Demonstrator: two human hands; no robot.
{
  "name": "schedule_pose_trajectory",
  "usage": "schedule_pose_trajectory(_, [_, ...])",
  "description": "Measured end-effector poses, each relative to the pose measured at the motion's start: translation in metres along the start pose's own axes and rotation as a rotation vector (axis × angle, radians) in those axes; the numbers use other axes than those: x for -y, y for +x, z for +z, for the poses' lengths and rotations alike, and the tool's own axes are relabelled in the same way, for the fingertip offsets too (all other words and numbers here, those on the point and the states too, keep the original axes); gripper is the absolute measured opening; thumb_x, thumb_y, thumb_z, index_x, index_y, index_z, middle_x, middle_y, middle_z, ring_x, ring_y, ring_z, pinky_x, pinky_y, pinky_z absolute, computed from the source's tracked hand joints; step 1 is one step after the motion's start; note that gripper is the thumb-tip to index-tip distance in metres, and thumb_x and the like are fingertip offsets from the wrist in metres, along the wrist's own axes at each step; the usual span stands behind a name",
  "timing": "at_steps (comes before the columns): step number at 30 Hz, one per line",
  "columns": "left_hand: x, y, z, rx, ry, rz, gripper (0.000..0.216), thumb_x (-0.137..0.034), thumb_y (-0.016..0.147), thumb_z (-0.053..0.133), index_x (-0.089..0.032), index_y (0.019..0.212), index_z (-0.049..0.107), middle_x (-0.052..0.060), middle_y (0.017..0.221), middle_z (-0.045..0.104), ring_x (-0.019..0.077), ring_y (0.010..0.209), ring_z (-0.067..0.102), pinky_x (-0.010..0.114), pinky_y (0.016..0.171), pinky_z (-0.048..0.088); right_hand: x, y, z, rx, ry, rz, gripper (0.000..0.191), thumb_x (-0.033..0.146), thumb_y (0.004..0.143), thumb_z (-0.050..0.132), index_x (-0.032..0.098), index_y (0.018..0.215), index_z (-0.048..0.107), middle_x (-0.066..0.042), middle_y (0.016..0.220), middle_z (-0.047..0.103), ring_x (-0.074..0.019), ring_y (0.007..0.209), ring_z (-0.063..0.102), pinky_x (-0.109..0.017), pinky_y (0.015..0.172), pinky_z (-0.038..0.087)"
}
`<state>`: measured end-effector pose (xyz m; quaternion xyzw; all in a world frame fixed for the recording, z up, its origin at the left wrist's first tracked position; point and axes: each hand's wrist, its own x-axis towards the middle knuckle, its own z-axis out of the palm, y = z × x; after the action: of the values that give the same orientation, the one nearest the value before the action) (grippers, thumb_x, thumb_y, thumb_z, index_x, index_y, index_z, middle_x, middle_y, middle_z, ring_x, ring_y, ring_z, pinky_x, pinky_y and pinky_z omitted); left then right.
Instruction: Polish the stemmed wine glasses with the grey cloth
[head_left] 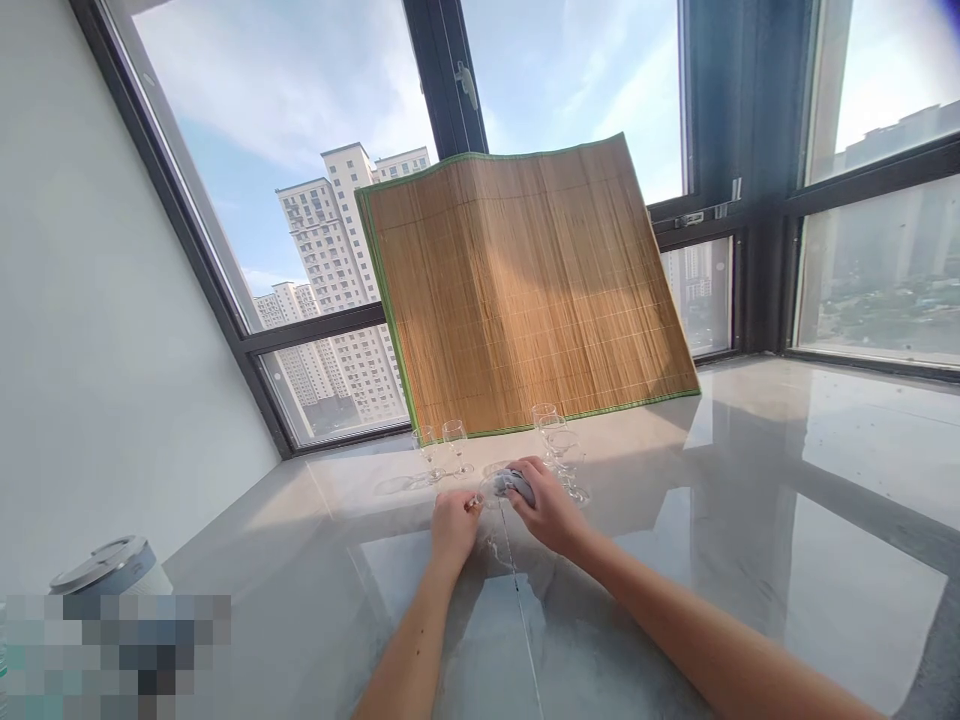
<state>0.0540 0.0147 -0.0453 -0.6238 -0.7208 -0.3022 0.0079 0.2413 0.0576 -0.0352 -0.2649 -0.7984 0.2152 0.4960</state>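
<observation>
Before the leaning mat [525, 290], on the glossy surface [300, 570], the left hand [454, 525] pinches a clear glass [490, 490] near its stem; the right hand [551, 508] clasps a gray cloth [519, 484] against it. Two stemmed glasses [454, 437] stand by the mat's lower left corner, other glasses [556, 439] near its lower middle.

Smooth glass goblet [489, 489], matt cloth [520, 486]

2 glasses [454, 432] left on ledge [300, 570], other glasses [556, 438] right, mat [532, 290] behind, window [570, 80] beyond, container [112, 568] near left
</observation>
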Motion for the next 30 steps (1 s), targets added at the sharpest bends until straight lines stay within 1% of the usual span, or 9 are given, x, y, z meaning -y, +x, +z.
schedule_pose_trajectory(4, [-0.0004, -0.0011, 0.0002, 0.005, -0.022, 0.006, 0.029, -0.033, 0.090, 0.049, -0.023, 0.081, 0.075, 0.006, 0.079, 0.069, 0.0220, 0.088, 0.053, 0.028, 0.072, 0.035, -0.0012, 0.0011, 0.0005, -0.056, 0.005, -0.013, 0.016, 0.021, 0.091, 0.048, 0.021, 0.103, 0.058, -0.008, 0.110, 0.058, -0.0211, 0.097, 0.059, -0.034, 0.087, 0.047])
schedule_pose_trajectory(9, [-0.0027, -0.0009, 0.0017, 0.047, -0.031, 0.058, 0.031, -0.033, 0.090, 0.049, -0.021, 0.074, 0.073, 0.004, 0.073, 0.067, 0.0190, 0.079, 0.053, 0.028, 0.072, 0.033, -0.0019, 0.0008, -0.0005, -0.100, -0.045, 0.013, 0.016, 0.018, 0.090, 0.047, 0.021, 0.100, 0.059, -0.008, 0.110, 0.062, -0.0214, 0.095, 0.061, -0.033, 0.084, 0.047])
schedule_pose_trajectory(10, [-0.0032, -0.0008, 0.0019, 0.053, -0.033, 0.066, 0.030, -0.033, 0.090, 0.050, -0.021, 0.074, 0.073, 0.004, 0.073, 0.067, 0.0189, 0.079, 0.053, 0.028, 0.072, 0.033, -0.0021, 0.0004, -0.0008, -0.107, -0.063, 0.026, 0.020, 0.018, 0.089, 0.047, 0.022, 0.104, 0.059, -0.008, 0.109, 0.063, -0.0220, 0.095, 0.062, -0.033, 0.083, 0.047])
schedule_pose_trajectory(12, [-0.0038, -0.0007, 0.0025, 0.061, -0.031, 0.071, 0.028, -0.032, 0.089, 0.051, -0.022, 0.076, 0.074, 0.004, 0.073, 0.067, 0.0193, 0.081, 0.053, 0.028, 0.074, 0.034, -0.0027, -0.0003, -0.0013, -0.122, -0.103, 0.068, 0.036, 0.017, 0.087, 0.047, 0.022, 0.122, 0.053, -0.007, 0.107, 0.066, -0.0225, 0.091, 0.063, -0.034, 0.080, 0.046])
schedule_pose_trajectory(14, [-0.0037, -0.0007, 0.0034, 0.063, -0.029, 0.055, 0.026, -0.032, 0.088, 0.052, -0.023, 0.078, 0.075, 0.004, 0.075, 0.068, 0.0202, 0.084, 0.053, 0.028, 0.074, 0.035, -0.0039, -0.0007, -0.0017, -0.119, -0.131, 0.110, 0.054, 0.016, 0.086, 0.047, 0.022, 0.139, 0.038, -0.007, 0.106, 0.067, -0.0219, 0.083, 0.063, -0.033, 0.075, 0.046])
schedule_pose_trajectory(16, [-0.0029, -0.0005, 0.0045, 0.053, -0.040, 0.026, 0.024, -0.031, 0.087, 0.053, -0.023, 0.082, 0.076, 0.004, 0.077, 0.068, 0.0213, 0.087, 0.053, 0.028, 0.075, 0.036, -0.0057, -0.0004, -0.0018, -0.077, -0.132, 0.127, 0.062, 0.017, 0.085, 0.047, 0.022, 0.144, 0.028, -0.006, 0.102, 0.067, -0.0213, 0.079, 0.062, -0.033, 0.072, 0.045])
schedule_pose_trajectory(22, [-0.0009, 0.0005, 0.0053, 0.049, -0.085, -0.029, 0.024, -0.027, 0.086, 0.055, -0.024, 0.092, 0.078, 0.005, 0.082, 0.070, 0.0220, 0.090, 0.054, 0.029, 0.079, 0.040, -0.0083, 0.0026, -0.0035, 0.051, -0.027, 0.121, 0.060, 0.019, 0.084, 0.048, 0.022, 0.141, 0.029, -0.005, 0.093, 0.065, -0.0197, 0.079, 0.059, -0.034, 0.075, 0.044])
schedule_pose_trajectory(26, [-0.0024, -0.0007, 0.0021, 0.052, -0.074, -0.022, 0.024, -0.029, 0.086, 0.055, -0.025, 0.096, 0.078, 0.004, 0.083, 0.070, 0.0219, 0.092, 0.055, 0.029, 0.079, 0.041, -0.0044, 0.0037, -0.0059, 0.085, 0.025, 0.136, 0.052, 0.020, 0.085, 0.045, 0.021, 0.137, 0.035, -0.001, 0.081, 0.061, -0.0177, 0.070, 0.055, -0.032, 0.070, 0.043])
schedule_pose_trajectory(30, [-0.0016, -0.0020, 0.0000, 0.072, -0.086, 0.027, 0.027, -0.034, 0.088, 0.052, -0.024, 0.090, 0.077, 0.005, 0.084, 0.070, 0.0226, 0.092, 0.056, 0.031, 0.083, 0.041, -0.0014, 0.0030, -0.0059, 0.068, 0.076, 0.159, 0.047, 0.022, 0.088, 0.043, 0.022, 0.135, 0.037, -0.001, 0.080, 0.060, -0.0182, 0.072, 0.055, -0.033, 0.072, 0.043])
